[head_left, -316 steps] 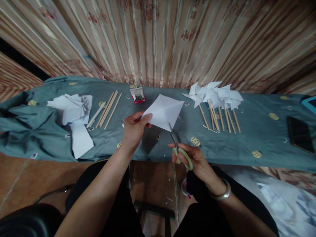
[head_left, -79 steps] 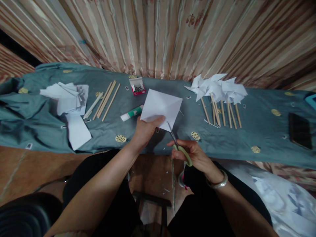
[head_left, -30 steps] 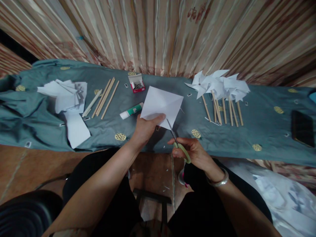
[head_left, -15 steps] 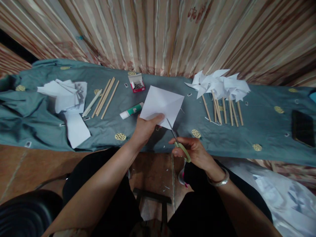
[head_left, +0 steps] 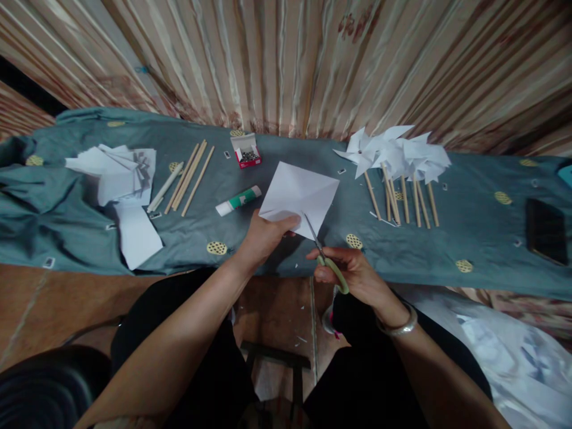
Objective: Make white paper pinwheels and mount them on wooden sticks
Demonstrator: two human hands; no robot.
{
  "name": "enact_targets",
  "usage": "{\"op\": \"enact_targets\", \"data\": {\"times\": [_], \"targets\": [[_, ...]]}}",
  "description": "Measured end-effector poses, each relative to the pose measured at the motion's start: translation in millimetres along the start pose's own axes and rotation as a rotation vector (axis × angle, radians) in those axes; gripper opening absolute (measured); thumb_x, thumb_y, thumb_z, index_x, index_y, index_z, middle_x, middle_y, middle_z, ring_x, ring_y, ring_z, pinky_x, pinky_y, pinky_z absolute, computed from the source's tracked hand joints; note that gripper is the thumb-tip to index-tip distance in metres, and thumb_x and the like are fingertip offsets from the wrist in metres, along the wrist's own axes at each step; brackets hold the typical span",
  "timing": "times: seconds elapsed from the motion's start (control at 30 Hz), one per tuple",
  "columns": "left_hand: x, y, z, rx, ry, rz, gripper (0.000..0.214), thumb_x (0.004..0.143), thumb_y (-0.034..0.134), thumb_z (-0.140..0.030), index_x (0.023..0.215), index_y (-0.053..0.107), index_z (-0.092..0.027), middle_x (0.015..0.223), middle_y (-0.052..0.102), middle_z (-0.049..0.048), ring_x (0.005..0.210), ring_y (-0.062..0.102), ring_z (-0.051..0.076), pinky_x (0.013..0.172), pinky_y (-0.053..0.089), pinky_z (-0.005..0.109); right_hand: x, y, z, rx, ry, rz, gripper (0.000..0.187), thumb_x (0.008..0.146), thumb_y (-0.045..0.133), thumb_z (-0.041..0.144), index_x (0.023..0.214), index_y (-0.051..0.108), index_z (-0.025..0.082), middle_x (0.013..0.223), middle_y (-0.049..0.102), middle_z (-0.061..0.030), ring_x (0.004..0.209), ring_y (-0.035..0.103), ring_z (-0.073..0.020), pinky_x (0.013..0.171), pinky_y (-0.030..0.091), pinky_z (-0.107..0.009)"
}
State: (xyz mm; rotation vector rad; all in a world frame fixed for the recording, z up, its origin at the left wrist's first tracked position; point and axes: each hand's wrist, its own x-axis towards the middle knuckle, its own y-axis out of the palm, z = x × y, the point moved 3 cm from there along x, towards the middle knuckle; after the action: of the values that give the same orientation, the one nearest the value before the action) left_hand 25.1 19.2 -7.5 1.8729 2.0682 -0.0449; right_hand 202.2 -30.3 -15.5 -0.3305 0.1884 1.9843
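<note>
My left hand [head_left: 268,235] pinches a square sheet of white paper [head_left: 301,187] by its near left edge, thumb on top. Faint creases run across the sheet. In my right hand [head_left: 353,271] is a pair of scissors [head_left: 333,273] with light green handles. Their blades point away from me and lie at the near corner of the paper; the upper blade shows over the sheet. A green and white glue stick [head_left: 239,201] lies just left of the paper. Behind it stands an open red box [head_left: 248,158] of small metal pins.
Several paper pinwheels [head_left: 395,152] on sticks lie to the right, a dark phone [head_left: 546,231] at the far right. Loose wooden sticks [head_left: 190,179] and stacked white paper [head_left: 118,179] lie left. A green cloth [head_left: 473,208] covers the table; a plastic bag [head_left: 504,357] sits below right.
The paper has moved slightly right and towards me, turning a little, with my left hand. The scissors stay at its near corner, shifted slightly right and nearer me.
</note>
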Motion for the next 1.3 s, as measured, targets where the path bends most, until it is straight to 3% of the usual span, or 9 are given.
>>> {"op": "enact_targets", "data": {"times": [0.33, 1.3], "targets": [[-1.0, 0.3, -1.5, -0.021, 0.026, 0.013, 0.015, 0.058, 0.073, -0.023, 0.068, 0.064, -0.017, 0.067, 0.063, -0.0007, 0.06, 0.056, 0.013, 0.051, 0.046, 0.024, 0.6, 1.2, -1.9, 0.064, 0.044, -0.011, 0.039, 0.061, 0.087, 0.044, 0.085, 0.073, 0.018, 0.06, 0.061, 0.004, 0.053, 0.054, -0.01, 0.051, 0.045, -0.024], [-4.0, 2.8, 0.3, 0.021, -0.004, 0.02, 0.014, 0.058, 0.074, -0.02, 0.066, 0.063, -0.014, 0.066, 0.063, 0.0012, 0.058, 0.056, 0.013, 0.053, 0.044, 0.025, 1.7, 2.2, -0.3, 0.108, 0.051, -0.04, 0.041, 0.059, 0.087, 0.047, 0.083, 0.074, 0.018, 0.058, 0.06, 0.0035, 0.053, 0.055, -0.0098, 0.048, 0.045, -0.022]]}}
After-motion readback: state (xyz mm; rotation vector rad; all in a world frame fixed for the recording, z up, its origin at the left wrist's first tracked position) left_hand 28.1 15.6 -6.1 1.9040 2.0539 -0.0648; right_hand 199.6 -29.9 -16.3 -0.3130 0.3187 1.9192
